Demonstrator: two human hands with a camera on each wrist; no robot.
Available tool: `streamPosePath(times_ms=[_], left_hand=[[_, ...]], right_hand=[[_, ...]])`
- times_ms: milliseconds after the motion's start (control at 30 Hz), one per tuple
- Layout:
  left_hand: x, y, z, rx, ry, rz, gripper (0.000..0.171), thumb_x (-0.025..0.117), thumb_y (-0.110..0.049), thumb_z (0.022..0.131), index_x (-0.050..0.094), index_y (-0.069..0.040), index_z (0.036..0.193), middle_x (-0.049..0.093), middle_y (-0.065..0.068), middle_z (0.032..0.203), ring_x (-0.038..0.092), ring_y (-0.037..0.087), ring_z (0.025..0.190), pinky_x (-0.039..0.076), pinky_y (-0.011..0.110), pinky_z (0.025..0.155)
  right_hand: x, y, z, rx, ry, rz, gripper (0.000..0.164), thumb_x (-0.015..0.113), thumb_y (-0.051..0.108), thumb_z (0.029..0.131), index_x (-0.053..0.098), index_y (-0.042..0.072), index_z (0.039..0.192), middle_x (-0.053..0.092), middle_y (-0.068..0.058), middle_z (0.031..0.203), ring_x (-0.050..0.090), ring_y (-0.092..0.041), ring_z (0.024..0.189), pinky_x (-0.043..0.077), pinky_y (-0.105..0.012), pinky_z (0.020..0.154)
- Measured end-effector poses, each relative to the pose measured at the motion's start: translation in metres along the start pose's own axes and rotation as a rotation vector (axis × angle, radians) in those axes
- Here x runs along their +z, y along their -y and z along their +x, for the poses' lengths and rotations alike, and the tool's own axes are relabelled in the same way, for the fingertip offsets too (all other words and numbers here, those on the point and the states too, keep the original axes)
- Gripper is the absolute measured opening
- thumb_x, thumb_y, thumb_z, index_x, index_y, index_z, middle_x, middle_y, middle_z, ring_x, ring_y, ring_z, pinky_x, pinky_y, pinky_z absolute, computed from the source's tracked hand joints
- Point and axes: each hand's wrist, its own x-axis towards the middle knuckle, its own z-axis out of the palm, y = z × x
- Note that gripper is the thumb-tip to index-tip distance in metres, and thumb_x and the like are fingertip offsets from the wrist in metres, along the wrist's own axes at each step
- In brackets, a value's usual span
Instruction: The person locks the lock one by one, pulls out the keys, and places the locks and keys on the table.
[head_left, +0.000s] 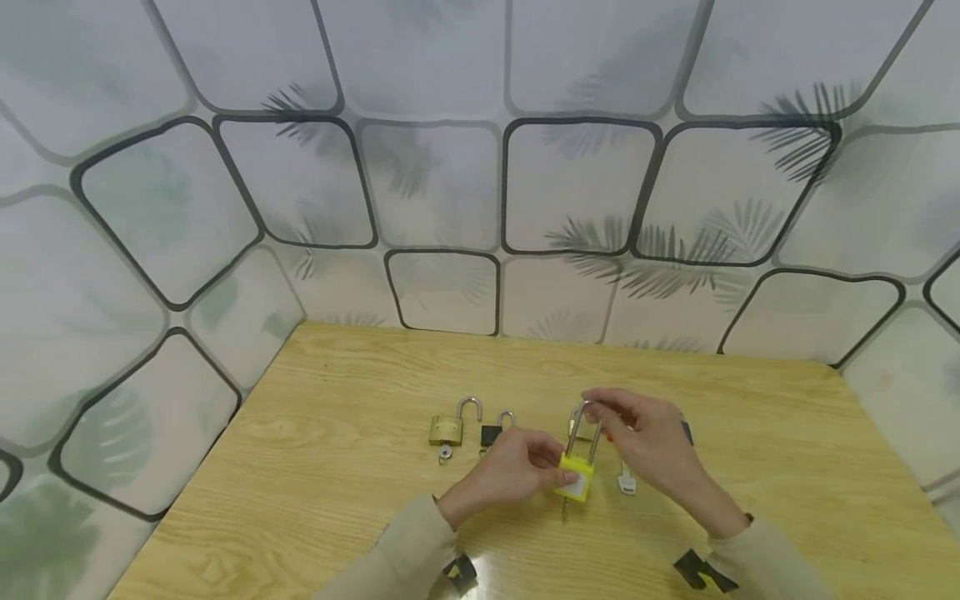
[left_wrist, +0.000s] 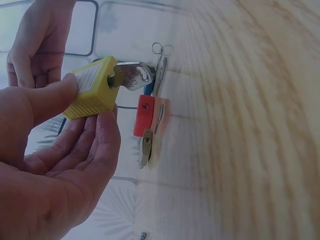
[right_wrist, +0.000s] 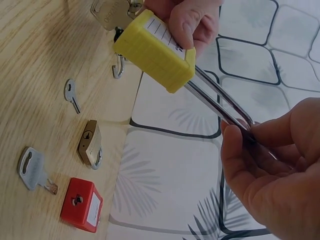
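Yellow padlock [right_wrist: 155,55] was held above the wooden surface [head_left: 337,375], between both hands. Left hand [head_left: 517,462]: fingers clamped on the padlock's body, thumb against the face with the white label [right_wrist: 161,34]. Right hand [head_left: 652,429]: thumb and forefinger pinched together on the far end of the long metal loop [right_wrist: 215,106]. A key [left_wrist: 134,75] sat in the padlock's underside.

On the surface, left side: brass padlock [head_left: 446,431], loop open, a small key [head_left: 446,452] at its lower edge; just beside it, black padlock [head_left: 491,436], partly hidden by the left hand. Farther right: small brass padlock [right_wrist: 90,142] near a red padlock [right_wrist: 80,204]. Two loose keys lay near these, one broad-headed [right_wrist: 32,169], one slimmer [right_wrist: 71,91]. Blue object [head_left: 686,431] behind the right hand, mostly hidden; type could not be determined.
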Motion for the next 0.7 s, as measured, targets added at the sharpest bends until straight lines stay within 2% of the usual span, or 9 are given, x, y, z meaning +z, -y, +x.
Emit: streamPosePath(times_ms=[100, 267, 367, 433, 533, 700], left_hand=[[0.000, 0.000, 0.000, 0.002, -0.008, 0.001, 0.018, 0.080, -0.021, 0.080, 0.074, -0.010, 0.093, 0.074, -0.002, 0.083, 0.066, 0.004, 0.073, 0.057, 0.023, 0.069], [-0.001, 0.002, 0.000, 0.010, -0.034, -0.009, 0.018, 0.080, -0.020, 0.081, 0.074, -0.009, 0.094, 0.075, -0.001, 0.085, 0.066, 0.004, 0.073, 0.057, 0.023, 0.068], [-0.004, 0.002, 0.001, 0.018, -0.065, -0.022, 0.020, 0.079, -0.021, 0.082, 0.074, -0.008, 0.096, 0.075, 0.002, 0.087, 0.067, 0.006, 0.073, 0.058, 0.025, 0.069], [-0.007, 0.001, 0.002, 0.001, -0.099, -0.036, 0.024, 0.078, -0.024, 0.082, 0.073, -0.007, 0.099, 0.075, 0.003, 0.089, 0.067, 0.007, 0.074, 0.059, 0.027, 0.069], [-0.012, -0.002, 0.002, -0.042, -0.145, -0.127, 0.029, 0.077, -0.026, 0.083, 0.072, -0.005, 0.102, 0.075, 0.006, 0.093, 0.068, 0.010, 0.077, 0.060, 0.032, 0.073], [-0.016, -0.006, 0.003, -0.104, -0.192, -0.411, 0.031, 0.075, -0.022, 0.085, 0.069, 0.003, 0.103, 0.074, 0.015, 0.095, 0.070, 0.020, 0.080, 0.060, 0.038, 0.079]], right_hand=[[0.001, -0.001, -0.001, -0.010, -0.004, -0.010, 0.020, 0.066, 0.002, 0.091, 0.073, 0.008, 0.109, 0.078, -0.008, 0.084, 0.064, -0.006, 0.059, 0.050, -0.024, 0.041], [0.002, -0.004, -0.001, -0.002, -0.019, -0.013, 0.023, 0.067, 0.007, 0.091, 0.070, 0.005, 0.114, 0.077, -0.010, 0.097, 0.069, -0.012, 0.072, 0.059, -0.028, 0.054], [0.001, -0.005, -0.003, 0.058, -0.012, 0.029, 0.022, 0.066, 0.007, 0.092, 0.067, 0.003, 0.114, 0.076, -0.013, 0.102, 0.069, -0.015, 0.081, 0.061, -0.030, 0.063], [0.000, -0.005, -0.006, 0.108, 0.005, 0.058, 0.019, 0.065, 0.010, 0.093, 0.066, 0.003, 0.111, 0.075, -0.013, 0.103, 0.069, -0.015, 0.084, 0.061, -0.028, 0.065], [0.001, -0.008, -0.013, 0.179, 0.046, 0.084, 0.016, 0.064, 0.015, 0.095, 0.062, 0.006, 0.108, 0.074, -0.011, 0.105, 0.068, -0.013, 0.085, 0.061, -0.026, 0.068], [0.007, -0.011, -0.026, 0.280, 0.121, 0.176, 0.008, 0.063, 0.015, 0.096, 0.059, 0.008, 0.098, 0.075, -0.012, 0.104, 0.069, -0.022, 0.084, 0.060, -0.030, 0.068]])
